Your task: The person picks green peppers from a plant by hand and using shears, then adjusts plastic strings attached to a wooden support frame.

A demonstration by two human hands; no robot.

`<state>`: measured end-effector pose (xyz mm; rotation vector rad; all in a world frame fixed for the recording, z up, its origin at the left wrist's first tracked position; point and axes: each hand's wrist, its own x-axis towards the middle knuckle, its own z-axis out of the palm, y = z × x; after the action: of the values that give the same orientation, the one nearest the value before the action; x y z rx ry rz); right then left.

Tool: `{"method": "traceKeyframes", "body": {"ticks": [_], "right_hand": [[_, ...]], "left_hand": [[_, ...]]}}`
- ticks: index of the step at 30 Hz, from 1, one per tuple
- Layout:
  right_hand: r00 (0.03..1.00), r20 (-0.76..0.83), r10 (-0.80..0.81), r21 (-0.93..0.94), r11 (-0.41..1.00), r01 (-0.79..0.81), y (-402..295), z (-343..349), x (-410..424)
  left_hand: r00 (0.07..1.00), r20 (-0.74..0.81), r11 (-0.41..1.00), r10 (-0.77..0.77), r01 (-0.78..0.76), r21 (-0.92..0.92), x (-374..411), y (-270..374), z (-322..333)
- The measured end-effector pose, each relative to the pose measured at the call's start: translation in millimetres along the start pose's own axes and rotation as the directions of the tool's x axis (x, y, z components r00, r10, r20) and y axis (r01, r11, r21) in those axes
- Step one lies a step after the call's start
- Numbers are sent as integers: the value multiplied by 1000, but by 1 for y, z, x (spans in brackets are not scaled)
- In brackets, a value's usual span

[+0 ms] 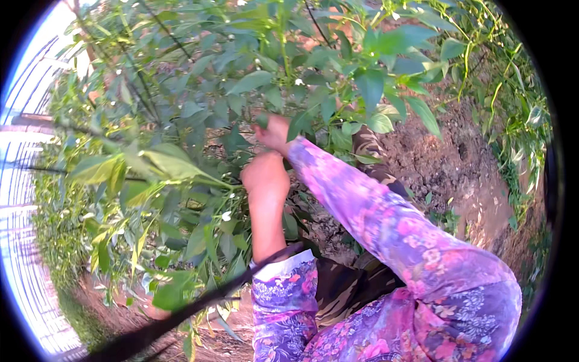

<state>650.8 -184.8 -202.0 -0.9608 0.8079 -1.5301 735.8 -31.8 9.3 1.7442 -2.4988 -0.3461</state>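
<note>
Both my hands reach in among the stems of a leafy pepper plant that bears small white flowers. My left hand has its back towards me, and its fingers are hidden in the foliage. Just above it, close to the left wrist and knuckles, is my right hand, partly behind leaves, with its fingers bent near a stem. Whether either hand holds something cannot be seen. Floral sleeves cover both forearms.
A dark cord or stem crosses the lower left in the foreground. Bare brown soil lies on the right, with another row of plants beyond. My camouflage-clad legs are below my arms. Bright ribbed greenhouse sheeting stands at far left.
</note>
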Motion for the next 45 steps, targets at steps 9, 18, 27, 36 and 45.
{"method": "traceKeyframes", "body": {"ticks": [9,18,27,36,45], "right_hand": [[990,-78,-118,-339,937,85,14,92,-26],[988,-15,-153,-600,792,113,-31,107,-23],[650,133,748,374,570,-732,-78,159,5],[700,179,691,200,671,-714,-82,149,5],[919,166,359,-118,932,-343,-46,129,9]], "left_hand": [[984,36,978,-173,167,125,-28,-42,-13],[982,24,975,-185,181,131,-35,-52,-15],[984,27,975,-176,170,140,-36,-48,-14],[977,82,973,-195,182,141,-32,-41,-18],[976,90,972,-200,187,139,-29,-41,-13]]}}
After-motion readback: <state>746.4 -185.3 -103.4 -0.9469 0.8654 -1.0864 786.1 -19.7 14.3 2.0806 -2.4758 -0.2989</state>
